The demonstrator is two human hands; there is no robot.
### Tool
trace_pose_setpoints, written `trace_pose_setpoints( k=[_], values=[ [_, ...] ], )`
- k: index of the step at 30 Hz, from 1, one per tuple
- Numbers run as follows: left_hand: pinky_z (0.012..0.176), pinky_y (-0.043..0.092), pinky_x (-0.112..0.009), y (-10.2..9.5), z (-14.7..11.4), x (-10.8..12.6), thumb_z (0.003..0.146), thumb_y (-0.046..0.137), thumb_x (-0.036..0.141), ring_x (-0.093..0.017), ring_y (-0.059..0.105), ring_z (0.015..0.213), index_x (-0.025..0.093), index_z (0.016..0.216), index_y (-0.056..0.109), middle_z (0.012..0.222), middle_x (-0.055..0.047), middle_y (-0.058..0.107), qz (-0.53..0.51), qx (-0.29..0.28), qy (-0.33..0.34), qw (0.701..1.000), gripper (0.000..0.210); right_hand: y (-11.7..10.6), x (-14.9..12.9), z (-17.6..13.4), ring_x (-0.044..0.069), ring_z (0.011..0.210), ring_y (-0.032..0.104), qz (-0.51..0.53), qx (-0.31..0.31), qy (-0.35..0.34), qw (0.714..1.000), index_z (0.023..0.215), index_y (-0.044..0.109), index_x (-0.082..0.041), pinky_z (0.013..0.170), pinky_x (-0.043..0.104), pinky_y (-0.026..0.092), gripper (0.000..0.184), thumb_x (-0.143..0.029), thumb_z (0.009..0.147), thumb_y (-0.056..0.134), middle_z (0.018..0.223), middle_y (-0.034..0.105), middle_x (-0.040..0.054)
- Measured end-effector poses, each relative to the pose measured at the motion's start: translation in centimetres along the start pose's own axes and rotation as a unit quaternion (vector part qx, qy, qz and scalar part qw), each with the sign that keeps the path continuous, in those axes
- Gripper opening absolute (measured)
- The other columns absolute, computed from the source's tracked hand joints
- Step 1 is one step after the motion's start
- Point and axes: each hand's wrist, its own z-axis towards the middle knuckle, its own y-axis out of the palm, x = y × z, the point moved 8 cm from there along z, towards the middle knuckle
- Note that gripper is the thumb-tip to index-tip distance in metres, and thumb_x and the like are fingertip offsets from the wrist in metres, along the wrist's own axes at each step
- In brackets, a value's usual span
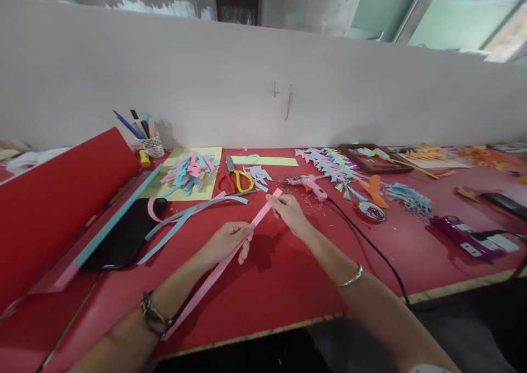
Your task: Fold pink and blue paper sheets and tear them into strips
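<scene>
A long pink paper strip point(206, 286) runs slantwise between my two hands above the red table. My left hand point(230, 242) pinches it partway along, with the long tail trailing down past my wrist to the table's front edge. Close to its far end, my right hand point(287, 211) grips the strip between thumb and fingers. Just beyond my hands lie scissors point(234, 176) with one red and one yellow handle. A pink glue gun point(310, 185) rests to the right of them. Loose blue strips point(177, 227) lie left of my left hand.
A heap of pink and blue paper pieces point(190, 171) lies on yellow paper point(173, 192). Behind it stands a pen cup point(152, 145). A black phone-like slab point(119, 241) and red board point(66, 203) occupy the left. Rightward are a wooden tray point(389, 166), purple power strip point(465, 236) and black cord point(370, 244).
</scene>
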Motion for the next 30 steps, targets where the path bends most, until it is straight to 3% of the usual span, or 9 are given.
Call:
trace_pose_setpoints(
  k=[5,8,13,16,20,25,30],
  values=[
    [0.031,0.022,-0.017,-0.3,-0.1,-0.6,0.072,0.039,0.052,-0.004,0.031,0.022,0.019,0.058,0.040,0.030,0.011,0.040,0.015,0.029,-0.033,0.999,0.036,-0.4,0.2,0.3,0.006,0.035,0.032,0.012,0.015,-0.009,1.000,0.035,0.036,-0.019,0.041,0.021,0.028,0.048,-0.055,0.066,0.048,0.032,0.036,-0.0047],
    [0.030,0.022,-0.016,-0.4,-0.2,-0.4,0.073,0.038,0.052,-0.005,0.034,0.022,0.020,0.058,0.039,0.030,0.010,0.040,0.028,0.042,-0.026,0.998,0.036,0.2,0.0,-0.1,0.006,0.036,0.034,0.025,0.015,-0.015,0.999,0.038,0.037,-0.019,0.042,0.021,0.029,0.049,-0.059,0.067,0.045,0.034,0.037,-0.0046],
    [0.036,0.031,-0.018,-0.7,-0.2,0.5,0.073,0.037,0.052,-0.006,0.041,0.026,0.019,0.057,0.039,0.031,0.008,0.046,0.060,0.065,0.015,0.996,0.037,4.0,-0.4,-1.7,0.006,0.037,0.034,-0.017,-0.111,-0.016,0.994,0.041,0.041,-0.018,0.040,0.020,0.025,0.050,-0.062,0.065,0.046,0.037,0.038,-0.0047],
    [0.038,0.033,-0.018,-0.7,-0.2,0.6,0.074,0.036,0.051,-0.007,0.042,0.027,0.019,0.057,0.041,0.031,0.008,0.046,0.072,0.064,0.024,0.995,0.036,4.8,-0.3,-2.0,0.006,0.037,0.035,-0.032,-0.141,-0.020,0.989,0.040,0.042,-0.018,0.040,0.020,0.026,0.051,-0.060,0.068,0.044,0.037,0.039,-0.0043],
    [0.033,0.027,-0.017,-0.6,-0.2,0.2,0.073,0.037,0.050,-0.006,0.037,0.024,0.020,0.057,0.040,0.030,0.009,0.043,0.075,0.057,0.000,0.996,0.034,3.2,0.3,-1.0,0.005,0.035,0.036,-0.030,-0.125,0.006,0.992,0.039,0.041,-0.018,0.042,0.020,0.028,0.052,-0.059,0.071,0.043,0.034,0.039,-0.0045],
    [0.028,0.022,-0.016,-0.6,0.0,-0.6,0.074,0.039,0.044,-0.006,0.034,0.022,0.020,0.056,0.040,0.028,0.010,0.040,0.075,0.041,-0.042,0.995,0.030,-0.1,0.4,0.5,0.005,0.032,0.034,-0.042,-0.053,0.004,0.998,0.036,0.038,-0.019,0.042,0.020,0.030,0.054,-0.058,0.073,0.039,0.030,0.037,-0.0045],
    [0.029,0.023,-0.016,-0.6,0.0,-0.5,0.075,0.038,0.044,-0.005,0.033,0.022,0.020,0.057,0.040,0.029,0.010,0.041,0.056,0.030,-0.030,0.998,0.030,-1.5,0.4,0.8,0.005,0.032,0.033,0.004,0.017,-0.008,1.000,0.039,0.036,-0.020,0.039,0.020,0.028,0.053,-0.062,0.071,0.039,0.031,0.037,-0.0048]
  ],
)
